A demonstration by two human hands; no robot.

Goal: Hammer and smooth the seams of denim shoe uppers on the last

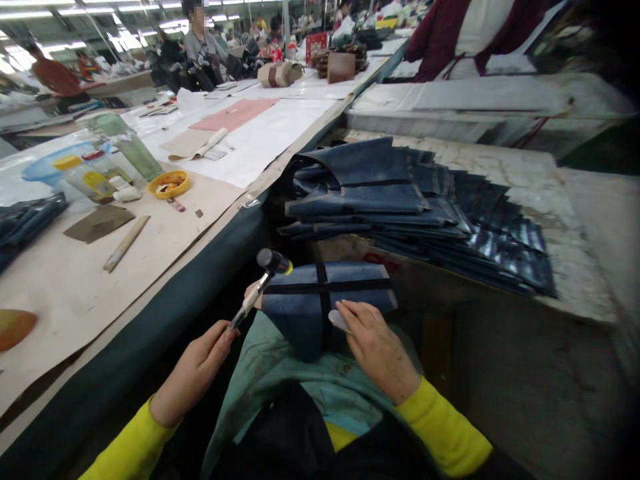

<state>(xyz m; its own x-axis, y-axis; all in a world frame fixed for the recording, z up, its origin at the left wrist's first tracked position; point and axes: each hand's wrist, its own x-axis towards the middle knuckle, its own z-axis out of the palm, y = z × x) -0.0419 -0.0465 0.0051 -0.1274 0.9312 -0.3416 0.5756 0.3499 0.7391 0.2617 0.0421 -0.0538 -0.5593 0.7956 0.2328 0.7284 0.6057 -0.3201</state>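
Note:
My left hand [203,363] is closed round the handle of a small hammer [250,300], whose dark head with a yellow face is raised at the left side of a blue leather piece [295,307]. Black strips cross on that piece, which lies over my lap on a green apron [270,360]. My right hand [375,343] rests at the lower right of the blue piece, its fingers closed on a pale rounded tool [339,321]. Part of the piece's underside is hidden.
A stack of blue leather pieces [380,193] lies on the bench to the right. On the left table [210,207] are a yellow dish [169,185], bottles [133,150], a wooden stick [127,244] and a brown scrap [99,223]. A person in maroon [433,40] stands beyond.

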